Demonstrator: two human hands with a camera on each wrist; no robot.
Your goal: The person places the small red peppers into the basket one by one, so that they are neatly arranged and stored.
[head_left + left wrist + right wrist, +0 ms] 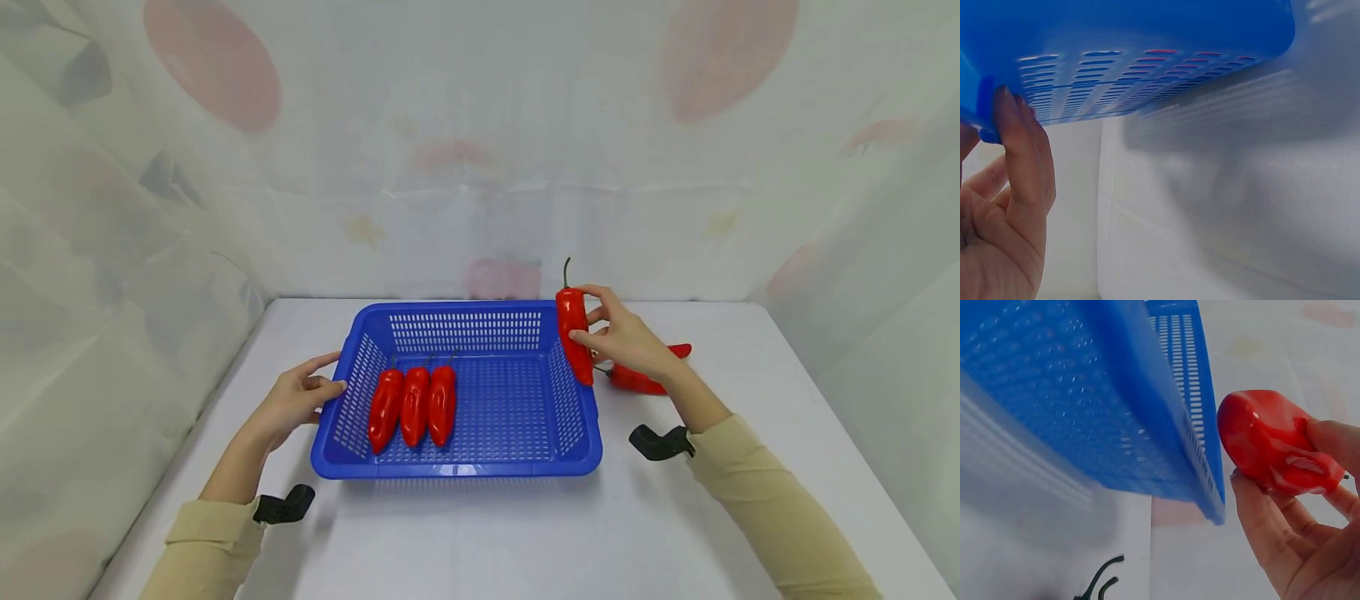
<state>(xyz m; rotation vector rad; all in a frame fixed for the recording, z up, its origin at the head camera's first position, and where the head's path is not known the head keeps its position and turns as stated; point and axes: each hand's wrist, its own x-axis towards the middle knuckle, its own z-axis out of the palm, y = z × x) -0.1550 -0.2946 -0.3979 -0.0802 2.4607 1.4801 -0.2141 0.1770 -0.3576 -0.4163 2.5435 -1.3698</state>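
Note:
A blue plastic basket [456, 472] with slotted walls stands in the middle of the table. Three red chili peppers [415, 407] lie side by side in its left half, stems toward the back. My left hand [288, 400] grips the basket's left rim, thumb on top; the left wrist view shows the fingers [1019, 144] under the rim. My right hand [622, 333] pinches another red chili pepper [573, 333] between thumb and fingers, stem up, over the basket's right rim. In the right wrist view this pepper [1266, 440] is beside the basket's wall.
More red chili peppers [637, 381] lie on the white table [480, 542] to the right of the basket, partly hidden behind my right forearm. White patterned sheeting [480, 225] rises behind the table and at both sides. Each wrist carries a black camera mount [660, 442].

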